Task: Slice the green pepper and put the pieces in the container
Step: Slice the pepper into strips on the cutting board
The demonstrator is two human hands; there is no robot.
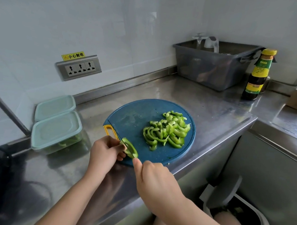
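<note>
The right grip (153, 181) was curled at the front edge of the cutting board (130, 114), forefinger out; whether it held a knife, I could not tell. The left grip (106, 149) pinched the last unsliced pepper piece (130, 149). The glossy, curled slices (167, 131) lay piled mid-board, transfer likely pending; the container (56, 132) stood lidded on the surface.

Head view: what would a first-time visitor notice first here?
The bright heap of green pepper strips on the round blue cutting board, mid-counter. At the board's near edge, the left hand holds one larger pepper piece. Two lidded containers sit at the left.
</note>
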